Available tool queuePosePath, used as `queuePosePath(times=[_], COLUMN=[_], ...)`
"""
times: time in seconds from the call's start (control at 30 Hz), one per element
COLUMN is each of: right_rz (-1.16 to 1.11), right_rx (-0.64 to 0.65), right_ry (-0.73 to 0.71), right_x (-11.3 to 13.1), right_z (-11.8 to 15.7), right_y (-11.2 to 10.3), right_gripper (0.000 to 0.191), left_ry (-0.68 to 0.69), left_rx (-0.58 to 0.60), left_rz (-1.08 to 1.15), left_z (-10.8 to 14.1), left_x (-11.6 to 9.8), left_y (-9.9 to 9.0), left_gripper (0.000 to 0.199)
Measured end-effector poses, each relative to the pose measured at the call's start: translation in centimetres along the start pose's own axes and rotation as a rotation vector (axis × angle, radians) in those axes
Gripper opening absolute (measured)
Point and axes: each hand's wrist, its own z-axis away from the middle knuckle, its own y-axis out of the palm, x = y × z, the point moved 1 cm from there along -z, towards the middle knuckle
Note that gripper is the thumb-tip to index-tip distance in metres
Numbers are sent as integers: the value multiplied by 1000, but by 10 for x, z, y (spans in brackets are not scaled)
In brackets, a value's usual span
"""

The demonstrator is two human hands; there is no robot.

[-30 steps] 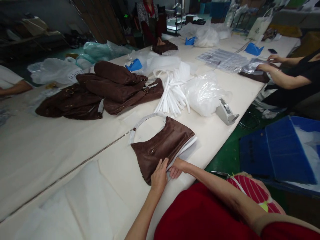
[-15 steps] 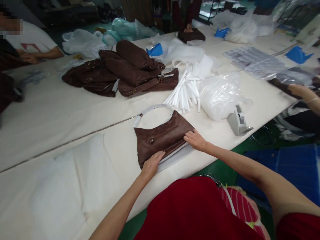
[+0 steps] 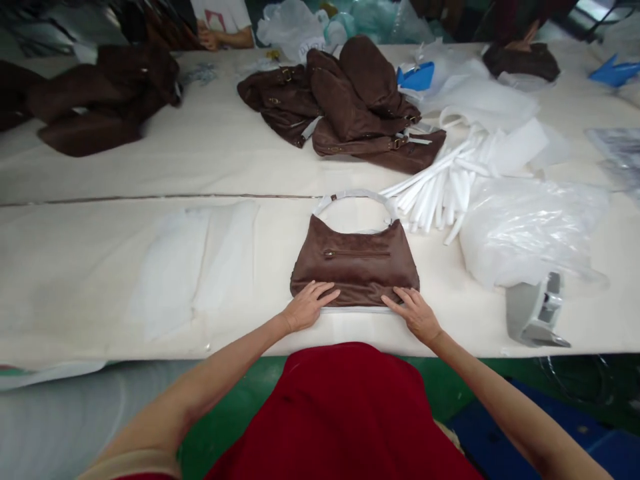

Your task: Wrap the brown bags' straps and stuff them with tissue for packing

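I had the left hand [image 3: 306, 308] and right hand [image 3: 418, 315] spread on the handbag [image 3: 356, 270], strap [image 3: 356, 194] wrapped, yet uncovered in front.

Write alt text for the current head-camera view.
A person's left hand and right hand rest on the lower part of a brown handbag on a pale table. Beyond it is a pile of brown bags; long white strips and a grey tape dispenser are to the right.
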Motion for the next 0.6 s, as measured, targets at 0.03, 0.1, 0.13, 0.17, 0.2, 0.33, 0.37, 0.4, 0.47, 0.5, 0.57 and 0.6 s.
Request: queuePosePath(times=[0.03, 0.1, 0.13, 0.17, 0.2, 0.33, 0.37, 0.4, 0.47, 0.5, 0.57, 0.6], right_rz=[2, 8, 9, 6, 1, -36, -53, -78, -173, -250, -435, -523], right_rx=[-1, -14, -23, -33, -41, -48, -38, -24, 14, 32, 41, 21], right_ry=[-4, -4, -1, 2, 7, 33, 42, 54, 92, 122, 204, 246], right_x=[0, 0, 1, 1, 2, 6, 7, 8, 6, 4, -6, -13], right_z=[-1, -2, -3, -3, -2, 0, 1, -1, -9, -17, -43, -61], right_y=[0, 1, 2, 2, 3, 2, 0, -4, -12, -17, -27, -31], right_gripper=[77, 80, 81, 82, 83, 84, 84, 83, 72, 60, 33, 27], left_ry=[-27, -102, -122, -119, -94, 0, -4, -12, -17, -12, -11, -11], left_rx=[3, -24, -48, -73, -93, -108, -104, -104, -117, -125, -138, -138], left_rz=[16, 33, 32, 26, 15, -37, -49, -60, -78, -86, -103, -110], left_z=[-4, -17, -25, -34, -43, -58, -57, -55, -50, -48, -46, -45], left_x=[-5, -17, -23, -28, -32, -36, -35, -34, -31, -30, -29, -29], left_y=[-6, -15, -18, -18, -16, 8, 15, 21, 29, 32, 34, 33], left_gripper=[61, 45, 40, 38, 39, 57, 60, 62, 65, 67, 69, 71])
